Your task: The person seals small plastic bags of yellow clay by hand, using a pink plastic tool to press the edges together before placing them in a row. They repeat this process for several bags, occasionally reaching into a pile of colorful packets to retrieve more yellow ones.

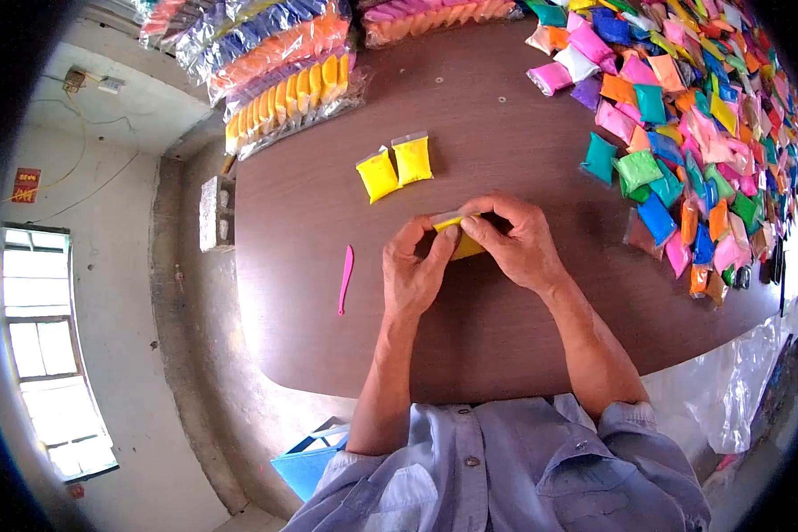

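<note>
Both hands pinch the top edge of a small yellow packet (470, 246) with a clear strip, held above the brown table. My left hand (415, 266) grips its left end between thumb and fingers. At the right end, my right hand (516, 241) is closed on the same edge. Two more yellow packets lie just beyond the hands, a tilted one (379, 176) and one beside it (413, 158). A thin pink plastic knife (346, 279) rests on the table left of my left hand.
A large heap of colourful small packets (674, 151) covers the table's right side. Clear bags of packed rows (293, 93) are stacked at the far left. The brown table (301, 346) has a curved near edge. A blue box (306, 465) stands below it.
</note>
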Tool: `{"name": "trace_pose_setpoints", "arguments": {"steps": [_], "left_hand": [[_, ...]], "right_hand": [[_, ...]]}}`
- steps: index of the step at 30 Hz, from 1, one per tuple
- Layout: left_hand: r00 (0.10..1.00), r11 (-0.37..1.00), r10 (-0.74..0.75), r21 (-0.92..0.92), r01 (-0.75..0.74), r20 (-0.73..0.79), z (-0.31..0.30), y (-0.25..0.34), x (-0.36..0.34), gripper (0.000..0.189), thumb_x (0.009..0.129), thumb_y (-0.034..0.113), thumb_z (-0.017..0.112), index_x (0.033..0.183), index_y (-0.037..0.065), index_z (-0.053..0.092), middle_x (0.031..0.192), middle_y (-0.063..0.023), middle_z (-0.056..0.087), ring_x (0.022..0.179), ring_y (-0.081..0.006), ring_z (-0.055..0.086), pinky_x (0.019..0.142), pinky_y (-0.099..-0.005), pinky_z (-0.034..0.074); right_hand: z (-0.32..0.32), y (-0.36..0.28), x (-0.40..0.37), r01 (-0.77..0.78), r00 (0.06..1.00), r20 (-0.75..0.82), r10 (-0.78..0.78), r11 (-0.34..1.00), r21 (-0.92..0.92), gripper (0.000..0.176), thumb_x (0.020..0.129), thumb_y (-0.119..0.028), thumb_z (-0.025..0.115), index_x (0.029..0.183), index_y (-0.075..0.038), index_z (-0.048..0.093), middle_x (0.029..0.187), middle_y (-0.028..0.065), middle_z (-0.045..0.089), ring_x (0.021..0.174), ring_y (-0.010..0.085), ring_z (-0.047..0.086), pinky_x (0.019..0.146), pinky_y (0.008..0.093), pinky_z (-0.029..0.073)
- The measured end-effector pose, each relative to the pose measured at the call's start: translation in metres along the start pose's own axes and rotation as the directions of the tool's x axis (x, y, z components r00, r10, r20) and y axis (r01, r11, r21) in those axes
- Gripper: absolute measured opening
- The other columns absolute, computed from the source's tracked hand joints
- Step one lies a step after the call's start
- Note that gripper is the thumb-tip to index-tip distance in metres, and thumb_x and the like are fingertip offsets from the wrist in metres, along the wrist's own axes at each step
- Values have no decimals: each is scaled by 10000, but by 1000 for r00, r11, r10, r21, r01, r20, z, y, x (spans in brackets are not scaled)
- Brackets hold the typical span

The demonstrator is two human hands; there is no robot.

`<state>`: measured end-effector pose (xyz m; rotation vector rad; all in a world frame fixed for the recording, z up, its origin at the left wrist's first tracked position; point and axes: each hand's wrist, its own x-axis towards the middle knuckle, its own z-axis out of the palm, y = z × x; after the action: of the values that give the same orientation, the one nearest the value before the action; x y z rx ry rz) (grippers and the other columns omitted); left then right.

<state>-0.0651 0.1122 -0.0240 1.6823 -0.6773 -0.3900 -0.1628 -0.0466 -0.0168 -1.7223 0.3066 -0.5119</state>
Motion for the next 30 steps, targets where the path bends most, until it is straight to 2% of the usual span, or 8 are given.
{"name": "trace_pose_setpoints", "arguments": {"steps": [7,10,12,15,20,22,27,30], "left_hand": [[999,998,-47,40,48,-26,1,9,-1,193,975,160,724,1084,1,721,907,17,699,850,-64,612,760,-244,503],[997,996,-79,-41,78,-11,5,15,-2,217,954,154,749,1077,-22,719,868,-16,709,821,-84,616,743,-271,509],[999,997,-37,67,37,-11,6,15,-2,221,960,161,749,1069,-29,716,857,-38,719,811,-89,619,736,-273,511],[1000,998,11,68,-10,-13,4,8,-1,214,965,161,745,1059,-28,715,844,-51,720,796,-94,617,732,-283,513],[1000,996,2,90,-2,-1,2,8,-1,201,965,154,741,1062,-21,717,848,-51,723,796,-100,623,730,-290,516],[1000,997,-10,78,10,4,5,11,-2,207,962,157,748,1067,-18,717,852,-51,724,798,-101,627,727,-291,516],[999,979,-20,203,14,28,5,19,-2,262,958,181,765,1125,-16,719,931,-19,732,852,-99,653,782,-271,534],[998,994,-66,84,64,23,4,15,-2,275,947,151,773,1127,-46,706,948,-65,745,878,-122,661,796,-297,546]], "right_hand": [[-1,-4,1,-10,1000,-6,10,1000,13,186,984,-169,689,1060,-3,723,956,89,722,857,137,667,751,310,541],[-3,1,1,19,999,-43,-19,1000,-13,199,992,-182,685,1071,-3,722,967,82,722,857,124,659,747,301,539],[-1,1,0,15,998,-57,-14,1000,12,204,992,-187,686,1075,-4,721,976,81,726,861,123,661,748,300,541],[0,0,1,-7,998,-54,9,999,41,210,991,-196,691,1076,-6,720,982,83,733,867,125,666,751,298,544],[0,0,0,-62,998,-19,64,995,84,226,989,-217,697,1076,-9,719,950,81,735,865,127,672,745,299,547],[-2,-2,-1,-76,997,-23,76,997,16,244,995,-227,692,1093,-4,710,935,72,734,844,118,665,733,291,548],[-1,0,0,-93,994,-57,96,994,50,279,1000,-244,690,1129,4,696,959,72,741,840,107,661,727,287,554],[-1,2,0,-84,996,-30,87,992,94,306,994,-253,699,1161,4,688,982,76,744,849,108,663,741,294,560]]}}
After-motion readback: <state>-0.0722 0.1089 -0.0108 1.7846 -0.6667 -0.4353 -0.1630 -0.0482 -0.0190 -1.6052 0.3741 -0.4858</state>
